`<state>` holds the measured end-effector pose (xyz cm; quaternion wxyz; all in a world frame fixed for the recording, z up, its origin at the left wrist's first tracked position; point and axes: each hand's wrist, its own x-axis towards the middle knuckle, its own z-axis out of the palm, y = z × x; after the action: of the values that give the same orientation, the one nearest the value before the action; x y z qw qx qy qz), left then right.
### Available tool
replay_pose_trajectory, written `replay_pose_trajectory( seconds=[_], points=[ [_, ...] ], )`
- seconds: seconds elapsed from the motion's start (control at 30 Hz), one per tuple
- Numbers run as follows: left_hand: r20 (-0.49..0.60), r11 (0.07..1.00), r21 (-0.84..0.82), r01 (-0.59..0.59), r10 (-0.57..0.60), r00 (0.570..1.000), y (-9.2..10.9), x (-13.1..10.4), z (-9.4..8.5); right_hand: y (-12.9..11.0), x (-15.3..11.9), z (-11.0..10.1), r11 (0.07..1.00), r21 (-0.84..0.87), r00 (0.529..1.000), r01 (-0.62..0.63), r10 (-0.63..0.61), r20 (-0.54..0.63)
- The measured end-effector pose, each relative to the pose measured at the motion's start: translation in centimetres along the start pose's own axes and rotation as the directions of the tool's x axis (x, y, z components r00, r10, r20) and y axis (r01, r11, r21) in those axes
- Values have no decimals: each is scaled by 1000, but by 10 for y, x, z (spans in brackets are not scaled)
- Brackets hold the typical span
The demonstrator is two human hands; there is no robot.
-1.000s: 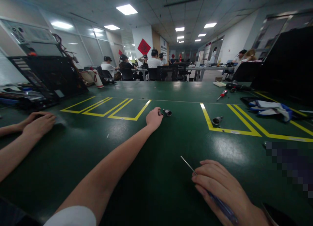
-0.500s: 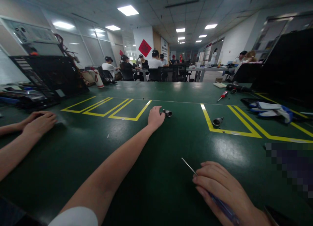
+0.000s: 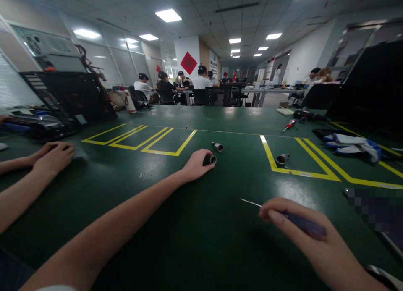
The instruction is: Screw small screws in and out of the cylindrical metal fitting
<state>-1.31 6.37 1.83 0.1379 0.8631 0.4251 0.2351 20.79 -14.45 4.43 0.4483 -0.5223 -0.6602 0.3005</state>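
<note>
My left hand (image 3: pixel 197 165) is wrapped round a dark cylindrical socket (image 3: pixel 212 160), whose round metal opening faces right; the rest of it is hidden by my fingers. Just beyond, a second metal socket (image 3: pixel 218 146) with a thin shank lies on the green table (image 3: pixel 176 211). My right hand (image 3: pixel 296 224) grips a screwdriver (image 3: pixel 307 226) by its purple handle, its thin metal shaft pointing left above the table. A third metal socket (image 3: pixel 282 158) rests inside a yellow-taped outline to the right.
A co-worker's hands (image 3: pixel 55 156) rest on the table at the left. At the right are blue-and-white gloves (image 3: pixel 354 145), a red screwdriver (image 3: pixel 289 125) and a blurred dark flat object (image 3: pixel 378 215). Yellow tape (image 3: pixel 160 152) marks outlines. People sit at tables behind.
My left hand has drawn back toward me with the dark socket in it, away from the other socket. My right hand has turned the screwdriver so its shaft lies flatter.
</note>
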Motion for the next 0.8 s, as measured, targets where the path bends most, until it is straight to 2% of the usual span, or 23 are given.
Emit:
replay_pose_trajectory(
  seconds=[0.07,0.13,0.2,0.27,0.4,0.5,0.6,0.7,0.8],
  points=[
    [70,986,-147,-78,89,994,16,-17,1,-4,8,-1,973,199,993,-117,122,-10],
    [110,945,-277,-175,212,971,34,-31,3,-7,16,-1,911,375,981,-171,194,-23],
    [163,912,-361,-193,266,950,49,-37,6,-9,25,1,870,469,976,-156,208,-61],
    [195,893,-425,-146,248,949,59,-39,10,-7,31,3,871,482,976,-94,177,-129],
    [232,843,-533,-69,224,947,69,-33,21,5,33,6,949,314,982,-23,80,-171],
    [219,871,-482,-95,225,949,71,-31,28,10,28,6,995,95,991,7,5,-132],
    [208,903,-405,-142,242,948,72,-31,32,9,24,8,995,-65,994,71,-76,-81],
    [147,920,-347,-182,245,958,72,-34,32,6,22,12,984,-126,991,123,-129,-45],
    [97,922,-312,-227,269,958,72,-36,31,5,22,17,987,-104,991,119,-124,-44]
  ],
)
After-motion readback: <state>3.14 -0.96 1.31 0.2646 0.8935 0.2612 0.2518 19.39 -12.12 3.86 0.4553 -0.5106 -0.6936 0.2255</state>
